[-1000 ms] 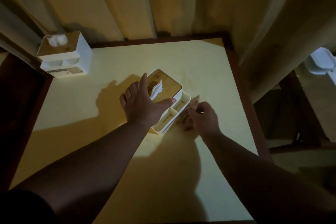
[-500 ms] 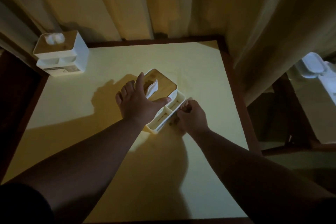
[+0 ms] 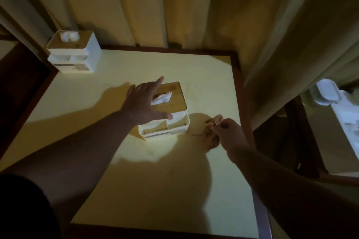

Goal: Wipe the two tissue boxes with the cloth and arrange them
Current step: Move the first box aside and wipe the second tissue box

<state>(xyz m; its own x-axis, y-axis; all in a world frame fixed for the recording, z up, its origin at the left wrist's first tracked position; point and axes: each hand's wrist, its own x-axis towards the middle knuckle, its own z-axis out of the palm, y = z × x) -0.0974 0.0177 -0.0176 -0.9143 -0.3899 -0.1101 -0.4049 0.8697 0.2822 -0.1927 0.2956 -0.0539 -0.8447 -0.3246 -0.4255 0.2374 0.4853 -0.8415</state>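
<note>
I see my left hand (image 3: 144, 103) lying flat, fingers straight and spread, across the wooden lid of the near tissue box (image 3: 169, 114), which sits around the middle of the worktop (image 3: 136, 170), slightly toward its right edge. My right hand (image 3: 226, 134) is just beside that box on the right, fingers curled and pinching the bunched cloth (image 3: 212, 128) against the worktop. The second tissue box (image 3: 74, 51) stands at the far left corner, well apart, with curtains (image 3: 174, 6) hanging behind.

Bare forearms, dark left sleeve (image 3: 21, 209).
</note>
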